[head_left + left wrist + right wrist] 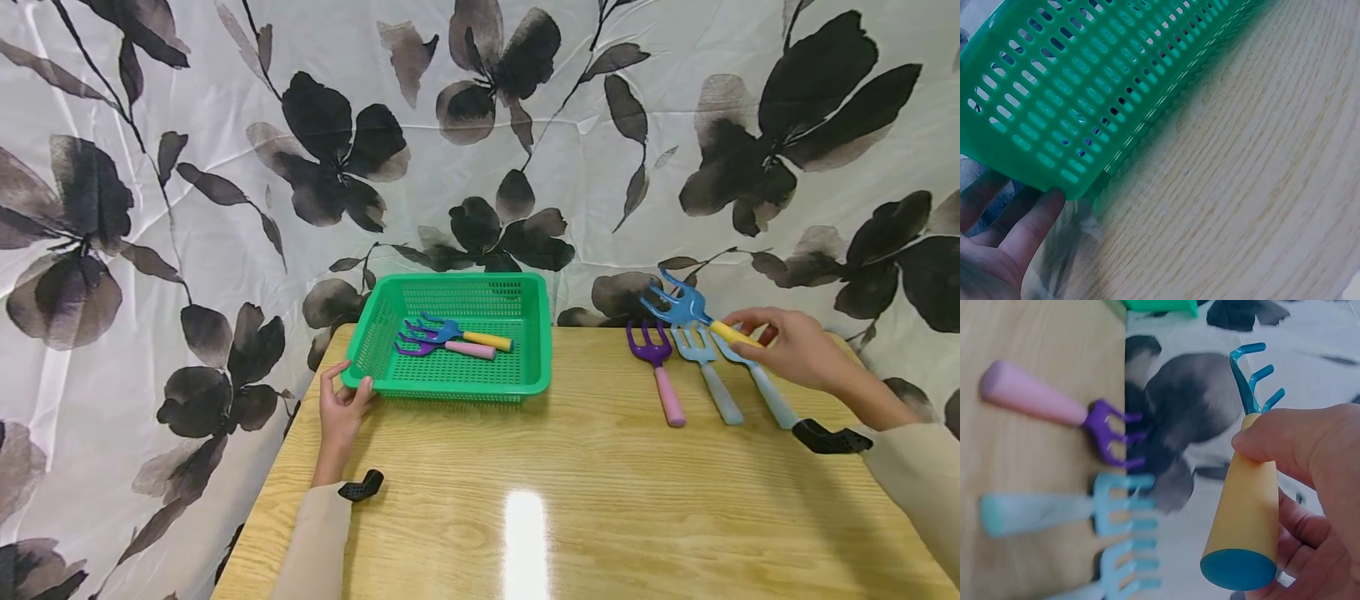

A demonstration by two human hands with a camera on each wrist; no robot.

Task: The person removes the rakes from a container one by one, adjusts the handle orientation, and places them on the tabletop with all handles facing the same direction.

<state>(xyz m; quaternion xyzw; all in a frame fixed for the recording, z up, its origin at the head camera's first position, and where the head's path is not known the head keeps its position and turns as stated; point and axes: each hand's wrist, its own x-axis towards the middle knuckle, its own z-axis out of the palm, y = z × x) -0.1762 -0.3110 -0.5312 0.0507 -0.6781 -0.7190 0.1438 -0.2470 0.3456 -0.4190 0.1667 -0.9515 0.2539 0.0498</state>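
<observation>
My right hand (798, 346) grips a small hand rake (684, 307) by its yellow handle, with bent blue tines pointing away. In the right wrist view the thumb lies along the handle (1241, 512) and its blue butt end faces the camera. The rake is held above the table's back edge, over two light blue hand forks (716, 387) (768, 387). A purple hand fork (658, 358) with a pink handle lies left of them. My left hand (343, 417) holds the near left corner of a green plastic basket (450, 388), thumb and fingers at its rim.
Inside the basket lie a blue hand rake (487, 340) with a yellow handle and a purple one (472, 349) with a pink handle. The wooden table (600, 475) ends against a floral cloth (480, 167) at the back and left.
</observation>
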